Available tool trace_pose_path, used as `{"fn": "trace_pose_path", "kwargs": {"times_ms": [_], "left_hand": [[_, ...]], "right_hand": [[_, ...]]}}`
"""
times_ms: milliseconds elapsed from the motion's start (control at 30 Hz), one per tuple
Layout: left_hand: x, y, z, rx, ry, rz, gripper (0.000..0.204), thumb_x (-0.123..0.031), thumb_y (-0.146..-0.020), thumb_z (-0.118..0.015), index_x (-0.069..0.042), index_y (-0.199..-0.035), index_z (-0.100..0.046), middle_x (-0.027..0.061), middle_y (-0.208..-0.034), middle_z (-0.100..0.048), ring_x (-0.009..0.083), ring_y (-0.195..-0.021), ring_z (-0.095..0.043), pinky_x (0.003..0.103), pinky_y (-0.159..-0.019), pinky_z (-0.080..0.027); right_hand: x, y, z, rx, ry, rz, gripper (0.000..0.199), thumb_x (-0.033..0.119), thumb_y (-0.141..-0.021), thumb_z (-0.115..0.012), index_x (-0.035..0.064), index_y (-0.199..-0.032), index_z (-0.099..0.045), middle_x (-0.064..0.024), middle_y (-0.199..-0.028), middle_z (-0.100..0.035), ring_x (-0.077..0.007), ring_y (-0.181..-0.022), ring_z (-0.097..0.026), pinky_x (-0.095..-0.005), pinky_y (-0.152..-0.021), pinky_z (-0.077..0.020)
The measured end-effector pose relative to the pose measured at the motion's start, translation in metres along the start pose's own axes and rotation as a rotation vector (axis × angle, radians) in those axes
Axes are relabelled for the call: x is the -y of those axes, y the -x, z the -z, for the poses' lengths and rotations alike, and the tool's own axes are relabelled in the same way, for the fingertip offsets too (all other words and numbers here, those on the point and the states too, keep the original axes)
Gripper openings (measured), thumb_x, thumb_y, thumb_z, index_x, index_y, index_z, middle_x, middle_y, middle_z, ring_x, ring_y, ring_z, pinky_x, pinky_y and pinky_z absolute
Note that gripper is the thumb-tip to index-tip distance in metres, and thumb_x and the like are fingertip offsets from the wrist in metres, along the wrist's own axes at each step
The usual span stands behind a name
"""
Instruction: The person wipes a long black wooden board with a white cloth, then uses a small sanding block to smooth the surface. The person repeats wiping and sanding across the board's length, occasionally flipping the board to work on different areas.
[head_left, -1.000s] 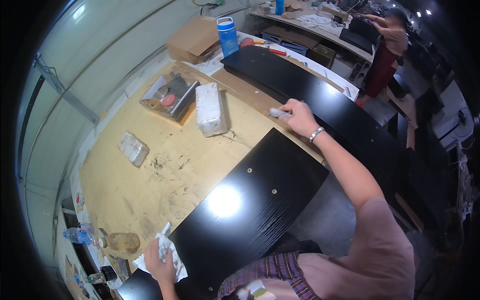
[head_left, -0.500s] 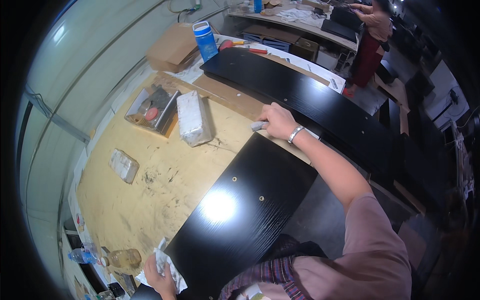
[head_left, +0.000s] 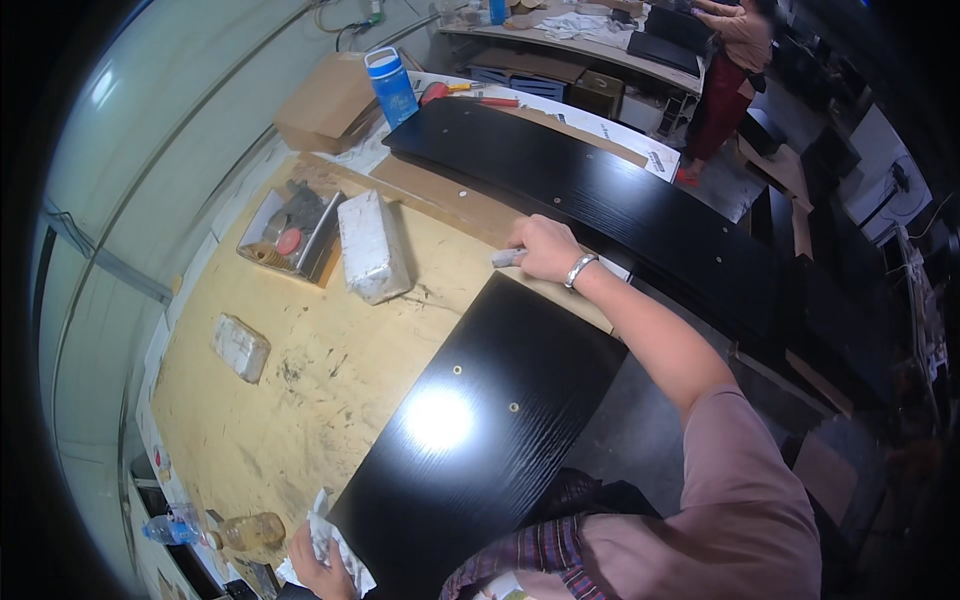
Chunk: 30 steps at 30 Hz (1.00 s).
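The right hand lay at the far end of the black panel, its fingers closed around a small grey tool (its kind unclear). The left hand gripped a crumpled white rag at the panel's near corner, on the tabletop.

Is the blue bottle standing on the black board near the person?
No, the blue bottle stands at the far end of the bench, apart from the near black board.

The scene is bright, lit from above. A strong white glare spot sits on the near black panel. Fisheye distortion bends straight edges, and the corners go black. The far right is dimmer.
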<state>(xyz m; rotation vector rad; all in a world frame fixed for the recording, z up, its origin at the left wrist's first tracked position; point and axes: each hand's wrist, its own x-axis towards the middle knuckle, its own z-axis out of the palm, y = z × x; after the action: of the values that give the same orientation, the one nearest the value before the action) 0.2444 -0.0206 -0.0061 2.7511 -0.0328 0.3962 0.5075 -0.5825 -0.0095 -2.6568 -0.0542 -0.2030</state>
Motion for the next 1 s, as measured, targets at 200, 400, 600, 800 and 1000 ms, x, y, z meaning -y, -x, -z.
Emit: {"fn": "trace_pose_path", "kwargs": {"times_ms": [200,400,600,800,1000], "left_hand": [[-0.001,0.002,0.000,-0.002,0.002,0.004,0.046,-0.005,-0.082,-0.069,0.001,-0.127,-0.063,0.0192,-0.116,-0.063,0.0370,-0.109,-0.059,0.043,-0.100,-0.044],[0.001,0.002,-0.001,-0.006,0.002,0.005,0.046,-0.005,-0.082,-0.069,0.001,-0.127,-0.063,0.0189,-0.117,-0.063,0.0367,-0.110,-0.059,0.043,-0.099,-0.045],[0.015,0.005,-0.003,-0.029,-0.063,-0.062,0.044,-0.011,-0.086,-0.072,0.001,-0.127,-0.061,0.0165,-0.115,-0.065,0.0312,-0.104,-0.063,0.040,-0.095,-0.049],[0.002,0.001,0.004,0.095,-0.065,0.092,0.052,-0.022,-0.091,-0.074,-0.002,-0.136,-0.061,0.0238,-0.133,-0.060,0.0403,-0.123,-0.056,0.047,-0.108,-0.042],[0.007,-0.002,-0.008,0.034,-0.108,-0.036,0.049,-0.024,-0.092,-0.074,0.002,-0.132,-0.063,0.0256,-0.128,-0.063,0.0408,-0.117,-0.059,0.047,-0.103,-0.046]], "right_hand": [[0.007,0.005,0.008,0.094,-0.288,0.041,0.017,0.015,-0.078,-0.076,0.0093,-0.094,-0.080,-0.0088,-0.093,-0.070,-0.0283,-0.092,-0.067,-0.0401,-0.080,-0.0527],[-0.006,-0.001,0.004,0.091,-0.430,0.054,0.018,0.018,-0.079,-0.077,0.0077,-0.094,-0.080,-0.0113,-0.098,-0.072,-0.0280,-0.092,-0.067,-0.0396,-0.080,-0.0527],[0.001,0.002,0.005,0.067,-0.226,-0.012,0.020,0.014,-0.079,-0.075,0.0063,-0.098,-0.078,-0.0109,-0.102,-0.072,-0.0287,-0.093,-0.068,-0.0397,-0.082,-0.0529],[-0.002,0.011,0.007,0.007,-0.024,0.060,0.019,0.011,-0.078,-0.073,0.0074,-0.096,-0.079,-0.0103,-0.101,-0.072,-0.0301,-0.094,-0.068,-0.0427,-0.084,-0.0543],[0.011,0.032,0.004,-0.273,-0.443,0.055,0.021,0.018,-0.075,-0.076,0.0038,-0.091,-0.077,-0.0140,-0.088,-0.071,-0.0324,-0.084,-0.069,-0.0422,-0.077,-0.0563]]}}
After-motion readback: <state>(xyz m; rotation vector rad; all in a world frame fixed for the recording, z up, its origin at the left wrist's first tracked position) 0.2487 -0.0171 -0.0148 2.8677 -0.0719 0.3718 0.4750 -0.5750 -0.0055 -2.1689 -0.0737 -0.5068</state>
